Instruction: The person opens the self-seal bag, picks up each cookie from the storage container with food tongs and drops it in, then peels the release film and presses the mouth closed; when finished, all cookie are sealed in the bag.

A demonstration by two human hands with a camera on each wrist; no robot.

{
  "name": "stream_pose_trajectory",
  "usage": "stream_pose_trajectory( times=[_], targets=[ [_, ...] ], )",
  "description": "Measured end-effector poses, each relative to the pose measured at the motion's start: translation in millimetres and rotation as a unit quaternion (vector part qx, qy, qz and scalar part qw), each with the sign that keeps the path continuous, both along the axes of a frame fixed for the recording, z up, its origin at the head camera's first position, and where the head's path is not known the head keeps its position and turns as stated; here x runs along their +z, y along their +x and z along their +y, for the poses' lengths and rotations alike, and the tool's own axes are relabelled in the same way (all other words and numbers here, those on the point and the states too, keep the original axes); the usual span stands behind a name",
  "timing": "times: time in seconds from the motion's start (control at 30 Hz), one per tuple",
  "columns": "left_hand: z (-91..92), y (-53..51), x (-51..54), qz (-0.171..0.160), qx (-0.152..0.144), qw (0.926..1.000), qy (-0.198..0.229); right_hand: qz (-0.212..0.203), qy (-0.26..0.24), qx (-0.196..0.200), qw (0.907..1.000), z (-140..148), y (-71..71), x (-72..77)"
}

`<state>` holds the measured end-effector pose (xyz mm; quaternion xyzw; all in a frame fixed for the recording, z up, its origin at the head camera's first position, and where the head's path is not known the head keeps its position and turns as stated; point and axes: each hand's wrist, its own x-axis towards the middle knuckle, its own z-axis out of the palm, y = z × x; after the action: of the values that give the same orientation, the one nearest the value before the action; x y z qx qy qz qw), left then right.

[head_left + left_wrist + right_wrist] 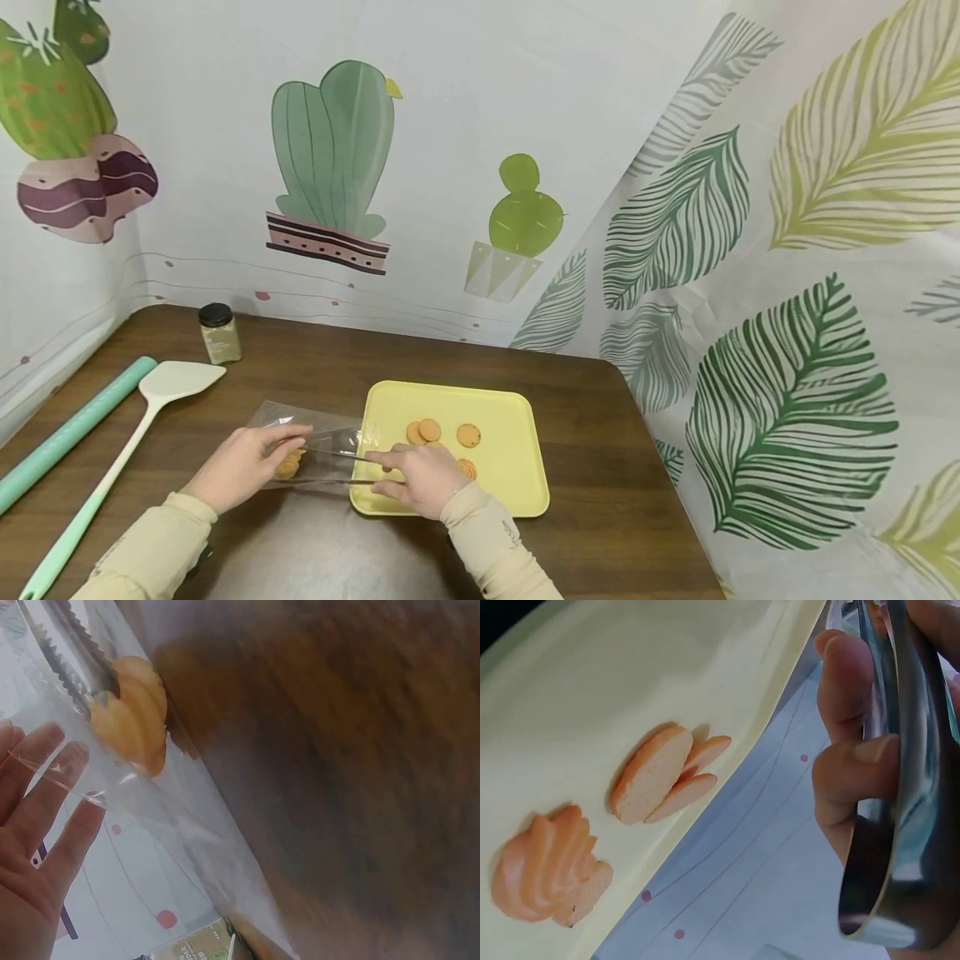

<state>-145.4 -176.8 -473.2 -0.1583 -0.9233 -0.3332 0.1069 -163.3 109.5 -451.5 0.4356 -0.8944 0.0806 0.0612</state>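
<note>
My right hand (431,479) grips metal tongs (922,825), whose arms reach left into a clear plastic bag (172,817). Inside the bag, ridged cookies (135,716) sit at the serrated tips of the tongs. My left hand (240,467) is at the bag's left part, over the cookies. In the left wrist view its fingers (71,832) look spread and fairly straight, touching the film. The yellow tray (517,450) lies partly under my right hand and carries round flat cookies (430,429), a speckled cookie (468,435) and a swirled cookie (467,468).
A jar (221,335) with a black lid stands at the back left of the brown table (585,533). Along the left side lie a white-headed spatula (176,379) and a mint-green rod (75,429). A printed curtain (442,108) hangs behind the table.
</note>
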Motion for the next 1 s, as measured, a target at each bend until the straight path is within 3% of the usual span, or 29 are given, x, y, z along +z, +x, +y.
stream_pose_trajectory(
  times=[0.33, 0.67, 1.0],
  targets=[
    [0.3, -0.2, 0.0, -0.001, -0.001, 1.0, 0.007, -0.043, -0.019, -0.057, 0.9973, 24.8, 13.3, 8.7],
    [-2.7, -0.5, -2.9, -0.002, -0.008, 0.9993, 0.037, -0.064, -0.079, -0.072, 0.9922, 66.8, 28.0, 17.3],
    [-4.1, -2.4, -3.6, -0.001, -0.004, 0.9994, 0.035, -0.123, -0.164, -0.087, 0.975, 103.0, 33.1, 35.0]
  ],
)
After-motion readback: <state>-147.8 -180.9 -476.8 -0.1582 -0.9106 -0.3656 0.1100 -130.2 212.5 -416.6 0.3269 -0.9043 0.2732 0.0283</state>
